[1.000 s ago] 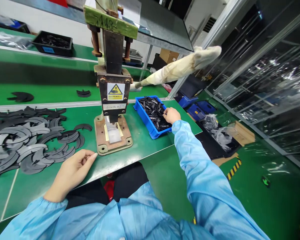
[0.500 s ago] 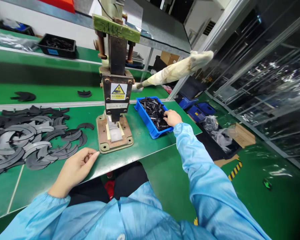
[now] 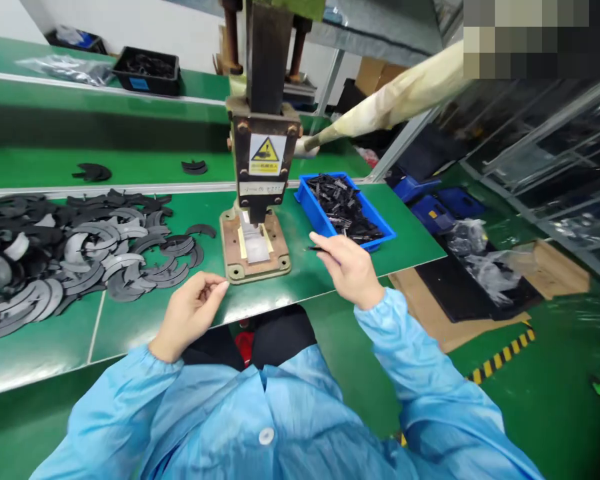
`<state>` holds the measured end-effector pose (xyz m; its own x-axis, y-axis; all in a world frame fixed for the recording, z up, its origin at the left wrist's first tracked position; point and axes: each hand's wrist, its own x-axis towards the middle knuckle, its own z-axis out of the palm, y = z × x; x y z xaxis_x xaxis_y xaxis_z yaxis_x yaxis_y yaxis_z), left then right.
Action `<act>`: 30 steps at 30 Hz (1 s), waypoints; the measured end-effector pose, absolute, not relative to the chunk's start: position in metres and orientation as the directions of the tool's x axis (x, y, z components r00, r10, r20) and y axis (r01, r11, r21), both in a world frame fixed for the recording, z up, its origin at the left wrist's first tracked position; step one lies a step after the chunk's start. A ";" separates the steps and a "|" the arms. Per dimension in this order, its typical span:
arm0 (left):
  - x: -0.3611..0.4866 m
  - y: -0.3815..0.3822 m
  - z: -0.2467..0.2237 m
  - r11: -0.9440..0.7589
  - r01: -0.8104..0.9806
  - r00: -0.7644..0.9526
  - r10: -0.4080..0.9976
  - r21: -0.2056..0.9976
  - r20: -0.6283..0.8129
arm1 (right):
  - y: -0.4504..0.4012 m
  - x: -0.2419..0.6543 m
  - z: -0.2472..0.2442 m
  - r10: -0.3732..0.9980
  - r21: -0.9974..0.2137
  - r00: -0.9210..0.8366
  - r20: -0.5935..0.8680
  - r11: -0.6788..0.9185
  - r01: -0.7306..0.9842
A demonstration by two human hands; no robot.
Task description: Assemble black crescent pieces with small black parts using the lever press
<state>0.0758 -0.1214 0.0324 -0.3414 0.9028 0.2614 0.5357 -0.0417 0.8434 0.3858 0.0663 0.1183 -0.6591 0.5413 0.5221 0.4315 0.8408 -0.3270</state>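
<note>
My right hand (image 3: 349, 268) has left the blue bin (image 3: 375, 215), pinched nearly closed on a slim black part (image 3: 317, 249) between bin and press (image 3: 263, 155): one piece fetched, I judge. My left hand (image 3: 193, 310) curls loosely near the press; its contents I can't tell.

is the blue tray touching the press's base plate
Apart: the head view plainly shows a strip of green tabletop between the blue tray and the base plate.

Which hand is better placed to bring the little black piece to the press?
Probably the right hand: it pinches the small black piece. The left hand, though closer to the press base, shows no piece in its grasp.
</note>
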 end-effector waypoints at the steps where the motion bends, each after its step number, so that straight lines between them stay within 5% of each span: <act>1: 0.084 -0.124 0.037 -0.092 0.528 -0.324 0.897 0.844 0.300 | 0.049 0.376 0.111 0.487 -0.354 -0.682 0.545 0.871 0.339; 7: 0.116 -0.134 0.054 -0.362 0.525 -0.083 0.879 0.770 0.470 | -0.006 0.333 0.076 0.369 -0.448 -0.780 0.505 0.885 0.128; 14: 0.117 -0.139 0.056 -0.388 0.513 -0.061 0.873 0.765 0.484 | -0.009 0.329 0.063 0.342 -0.439 -0.805 0.485 0.891 0.114; 18: 0.119 -0.139 0.058 -0.241 0.410 -0.107 0.945 0.880 0.308 | -0.007 0.330 0.062 0.310 -0.385 -0.818 0.485 0.915 0.119; 23: 0.122 -0.128 0.056 0.125 -0.053 -0.017 0.992 0.991 -0.126 | -0.005 0.325 0.069 0.169 -0.260 -0.825 0.539 0.965 0.028; 26: 0.117 -0.115 0.057 0.143 -0.180 0.052 0.989 0.973 -0.136 | 0.004 0.325 0.084 0.129 -0.267 -0.812 0.569 0.963 -0.035; 30: 0.097 -0.090 0.060 0.012 -0.208 -0.084 0.996 0.978 -0.030 | 0.043 0.340 0.124 0.277 -0.284 -0.672 0.686 0.953 0.103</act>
